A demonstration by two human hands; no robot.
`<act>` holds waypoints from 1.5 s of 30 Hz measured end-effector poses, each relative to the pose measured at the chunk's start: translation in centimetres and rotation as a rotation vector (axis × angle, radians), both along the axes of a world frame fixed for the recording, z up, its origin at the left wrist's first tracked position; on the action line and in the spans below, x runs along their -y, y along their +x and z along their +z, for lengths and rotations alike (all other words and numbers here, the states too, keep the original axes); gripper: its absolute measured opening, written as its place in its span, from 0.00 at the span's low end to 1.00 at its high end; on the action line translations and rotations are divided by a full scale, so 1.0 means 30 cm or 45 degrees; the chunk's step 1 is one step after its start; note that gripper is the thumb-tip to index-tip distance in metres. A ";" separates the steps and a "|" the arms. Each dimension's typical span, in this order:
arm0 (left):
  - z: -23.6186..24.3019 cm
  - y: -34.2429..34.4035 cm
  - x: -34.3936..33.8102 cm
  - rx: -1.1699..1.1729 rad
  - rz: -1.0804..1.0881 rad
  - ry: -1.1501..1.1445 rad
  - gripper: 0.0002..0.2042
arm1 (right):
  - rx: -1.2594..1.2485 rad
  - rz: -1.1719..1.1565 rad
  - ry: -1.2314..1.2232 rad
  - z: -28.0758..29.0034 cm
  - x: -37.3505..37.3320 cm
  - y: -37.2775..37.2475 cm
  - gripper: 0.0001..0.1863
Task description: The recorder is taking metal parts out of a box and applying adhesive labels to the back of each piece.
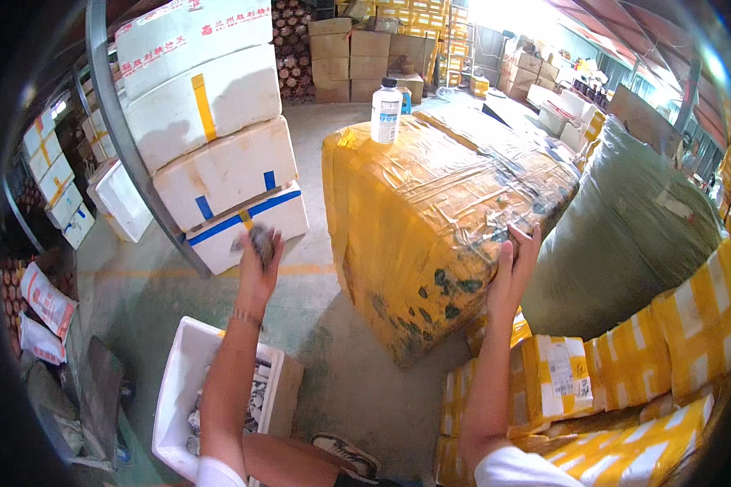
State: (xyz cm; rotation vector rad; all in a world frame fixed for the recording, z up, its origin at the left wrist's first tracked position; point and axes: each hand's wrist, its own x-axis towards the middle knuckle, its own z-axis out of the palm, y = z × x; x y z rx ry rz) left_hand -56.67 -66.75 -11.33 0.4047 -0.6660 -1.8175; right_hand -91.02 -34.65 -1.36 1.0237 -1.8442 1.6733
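Grey lump [258, 242], blurred, pinched in left hand [259, 272]; right hand [515, 264] loosely spread. White foam box [170, 406], partly hidden by left forearm [226, 390], holds grey-white pieces [257, 395], hard to identify.

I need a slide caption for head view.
Left hand holding a grey item, right hand near a yellow taped bale.

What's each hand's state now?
Left hand: holding a small dark grey object, blurred.
Right hand: open, nothing visibly held, by the large yellow-taped package; contact unclear.
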 end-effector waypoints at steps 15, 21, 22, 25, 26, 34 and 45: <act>0.191 -0.620 0.441 -0.158 -0.320 -0.353 0.27 | 0.155 0.196 -0.363 -0.012 0.063 -0.018 0.27; 0.259 -0.261 0.266 -0.144 0.015 -0.124 0.28 | 0.310 0.562 -0.353 0.009 0.084 0.051 0.27; 0.292 -0.220 0.234 -0.103 0.091 -0.116 0.28 | 0.311 0.583 -0.332 0.019 0.082 0.071 0.27; 0.366 -0.080 0.185 -0.074 0.119 -0.194 0.28 | 0.412 0.701 -0.403 0.061 0.048 0.158 0.28; 0.380 -0.047 0.157 -0.058 0.119 -0.239 0.27 | 0.441 0.745 -0.427 0.076 0.021 0.176 0.28; 0.309 0.093 -0.210 -0.092 0.223 -0.162 0.31 | 0.410 0.870 -0.361 0.102 -0.205 0.205 0.30; 0.244 0.284 -0.749 -0.116 0.374 0.020 0.29 | 0.416 0.932 -0.390 0.043 -0.556 0.248 0.29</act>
